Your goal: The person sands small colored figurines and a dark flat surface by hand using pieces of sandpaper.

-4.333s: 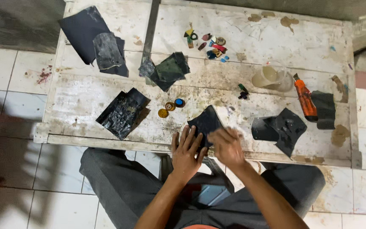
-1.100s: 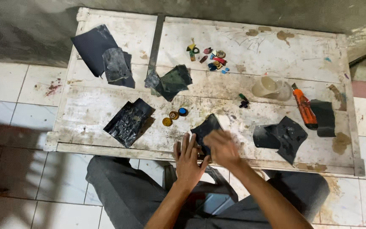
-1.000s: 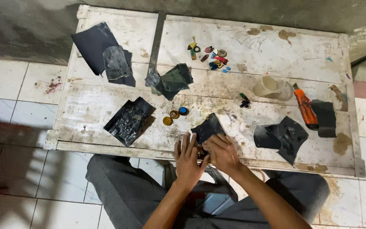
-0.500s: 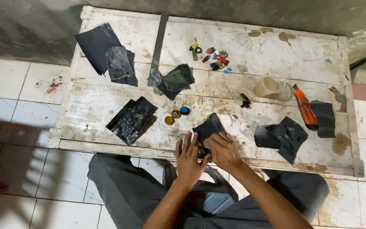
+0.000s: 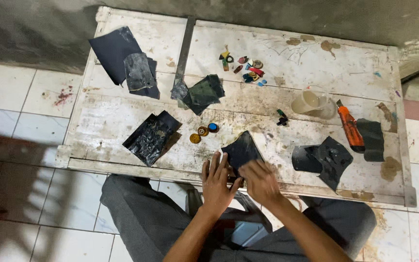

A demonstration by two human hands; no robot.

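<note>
Both hands meet on the dark sheet (image 5: 241, 151) at the table (image 5: 316, 63) edge: left hand (image 5: 217, 180) flat, pinning its near corner, right hand (image 5: 262, 181) blurred, grip unclear. Sheet looks thin, light, floppy; best pinched by an edge. Small caps (image 5: 202, 133) lie just beyond the left hand.

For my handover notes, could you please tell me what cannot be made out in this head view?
- Near edge of the small dark sheet: covered by both hands.
- Right hand: blurred, grip unclear.
- Heap of small coloured pieces: too small.
- Lap object: hidden by arms.
</note>
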